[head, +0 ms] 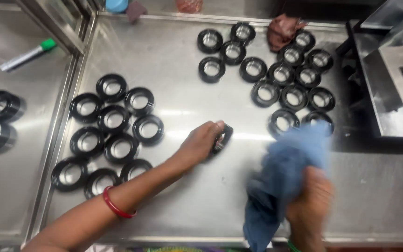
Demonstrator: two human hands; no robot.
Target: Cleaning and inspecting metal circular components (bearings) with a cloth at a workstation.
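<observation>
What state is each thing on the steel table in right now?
Left hand: closed on a black rubber ring, tilted on edge.
Right hand: gripping a blue cloth, blurred.
Left cluster of black rings: lying flat.
Right cluster of black rings: lying flat.
Green-capped marker: capped, lying down.
Maroon rag: crumpled.
Steel table: bears all.

Shiny steel worktable under glaring overhead light

- steel worktop, shiny, raised rim round it
- bunch of black rings lying flat on the left
- another bunch of rings top right, next to a crumpled brown rag
</observation>
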